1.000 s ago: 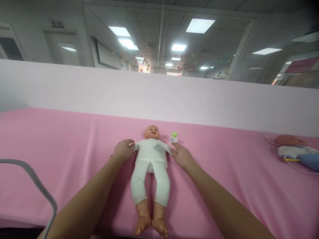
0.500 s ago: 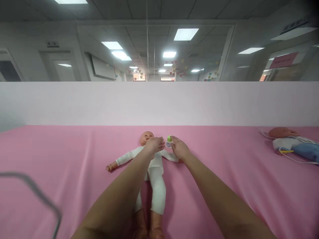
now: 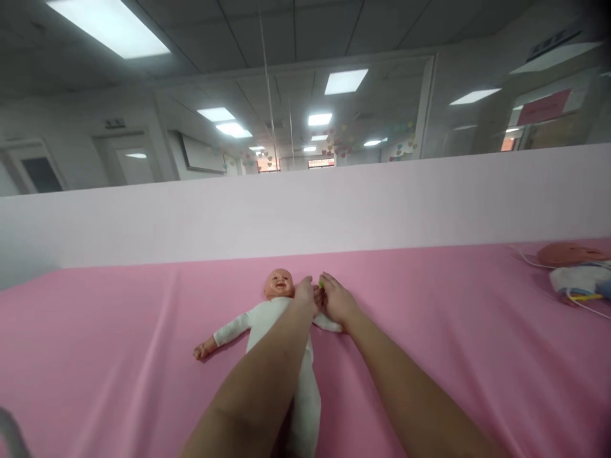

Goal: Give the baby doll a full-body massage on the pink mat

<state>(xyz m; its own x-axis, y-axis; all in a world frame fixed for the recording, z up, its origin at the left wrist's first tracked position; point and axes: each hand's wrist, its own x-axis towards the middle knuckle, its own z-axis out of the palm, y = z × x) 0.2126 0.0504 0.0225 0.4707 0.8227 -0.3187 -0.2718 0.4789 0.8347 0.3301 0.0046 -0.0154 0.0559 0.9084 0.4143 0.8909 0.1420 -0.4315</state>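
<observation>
A small bottle with a lime-green cap is between my two hands, and most of its body is hidden by the fingers. My right hand is closed around it from the right. From the left, my left hand meets it with curled fingers, pressed against the bottle. Beneath my left forearm lies a baby doll in white clothes, on its back with its face up. One doll arm stretches out to the left; the other sleeve shows under my right hand.
A pink sheet covers the surface, with a low white wall along its back. At the far right lies another doll with white cords around it. A blurred grey object sits at the lower left edge.
My left hand has moved right to the bottle and its fingers have curled in. Right-hand fingers now cover more of the bottle. The view has tilted, and the doll's face is uncovered.
</observation>
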